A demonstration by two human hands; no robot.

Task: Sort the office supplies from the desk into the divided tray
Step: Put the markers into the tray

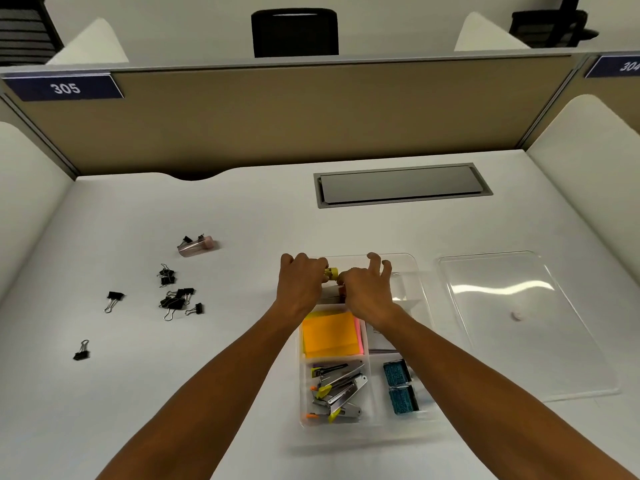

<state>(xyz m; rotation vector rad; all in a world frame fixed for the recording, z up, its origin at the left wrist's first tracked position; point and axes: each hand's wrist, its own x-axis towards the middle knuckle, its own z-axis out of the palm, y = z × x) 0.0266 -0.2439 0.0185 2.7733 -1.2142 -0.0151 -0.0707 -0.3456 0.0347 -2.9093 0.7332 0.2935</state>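
Note:
The clear divided tray [417,271] lies on the white desk. It holds orange and pink sticky notes [329,334], several staplers [337,389] and teal staple boxes [400,386]. Over its far left compartment, my left hand [301,282] and my right hand [367,289] meet around a small yellow item [332,272]; both pinch it, and what lies beneath them is hidden. Several black binder clips [175,296] are scattered on the desk to the left, one [113,299] farther out and another [81,350] nearer me.
The tray's clear lid [519,320] lies to the right. A pink and clear small box [197,244] with clips on it sits far left. A grey cable hatch [401,184] is set into the desk behind, with a tan partition beyond.

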